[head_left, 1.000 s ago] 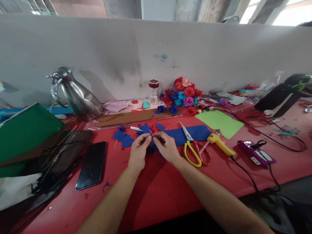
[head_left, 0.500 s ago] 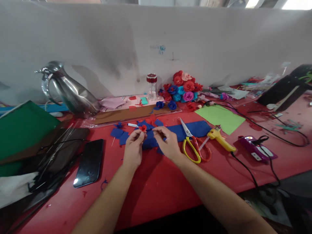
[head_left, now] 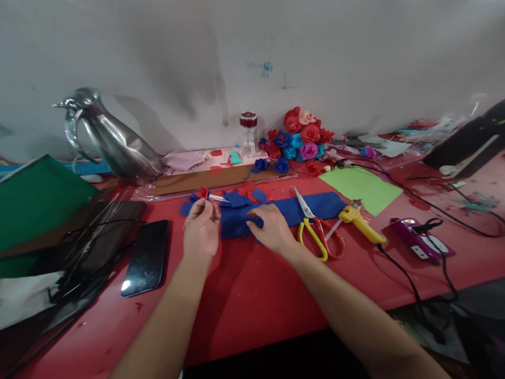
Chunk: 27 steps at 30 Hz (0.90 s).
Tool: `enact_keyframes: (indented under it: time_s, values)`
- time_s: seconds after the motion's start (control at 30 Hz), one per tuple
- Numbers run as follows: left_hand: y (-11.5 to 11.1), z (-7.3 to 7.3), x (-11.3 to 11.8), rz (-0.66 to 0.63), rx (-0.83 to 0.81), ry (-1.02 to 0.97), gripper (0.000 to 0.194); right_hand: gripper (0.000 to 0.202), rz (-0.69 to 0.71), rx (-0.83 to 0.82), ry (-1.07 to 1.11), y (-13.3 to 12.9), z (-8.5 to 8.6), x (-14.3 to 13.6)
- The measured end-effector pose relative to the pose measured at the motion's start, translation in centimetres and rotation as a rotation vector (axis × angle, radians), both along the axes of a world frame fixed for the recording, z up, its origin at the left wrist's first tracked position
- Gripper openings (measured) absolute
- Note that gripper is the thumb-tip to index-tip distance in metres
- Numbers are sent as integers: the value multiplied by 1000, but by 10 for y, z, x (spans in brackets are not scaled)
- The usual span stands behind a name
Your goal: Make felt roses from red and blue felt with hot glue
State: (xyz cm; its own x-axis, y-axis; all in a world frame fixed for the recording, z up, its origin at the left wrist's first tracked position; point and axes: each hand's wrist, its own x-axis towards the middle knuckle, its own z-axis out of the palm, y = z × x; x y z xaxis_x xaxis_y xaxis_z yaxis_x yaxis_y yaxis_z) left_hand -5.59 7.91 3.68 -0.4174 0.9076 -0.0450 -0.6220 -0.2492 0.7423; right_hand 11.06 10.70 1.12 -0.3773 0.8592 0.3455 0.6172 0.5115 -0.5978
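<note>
My left hand (head_left: 202,226) pinches a small red paper flower (head_left: 203,192) above its fingertips. To its right, my right hand (head_left: 271,227) is over a long blue paper strip (head_left: 290,208), fingers curved and apart, with nothing seen between them. Blue paper pieces (head_left: 235,199) and red paper pieces (head_left: 246,190) lie just behind the hands, beside a white stick-like item (head_left: 218,198). Scissors (head_left: 319,231) with yellow and red handles rest partly on the strip. A yellow glue gun (head_left: 362,225) lies right of them.
A steel jug (head_left: 114,139) and a jar (head_left: 248,134) stand at the back, near a bunch of paper roses (head_left: 302,136). At left lies a phone (head_left: 145,258); at right, green paper (head_left: 362,187) and a purple power socket (head_left: 422,241) with cables.
My left hand has moved left, away from my right hand, with the red flower in it. The fingers of my right hand have spread apart. The view has tilted down slightly.
</note>
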Motion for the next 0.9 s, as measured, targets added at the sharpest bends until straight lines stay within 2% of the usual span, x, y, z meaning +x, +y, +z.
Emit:
enact_keyframes:
  time_s: [0.27, 0.43, 0.6, 0.77, 0.9]
  values:
    - [2, 1, -6, 43, -63, -25, 22, 16, 33, 50, -19, -1, -7, -2]
    - [4, 6, -21, 180, -50, -85, 23, 15, 32, 53, 12, -1, -4, -1]
    - [3, 12, -29, 288, -95, -78, 21, 16, -35, 71, 32, -2, -1, -1]
    - [4, 6, -23, 301, -105, 38, 20, 17, -38, 67, 37, -1, -1, 0]
    - [2, -5, -1, 281, -105, 264, 15, 17, -43, 65, 41, -1, -2, -1]
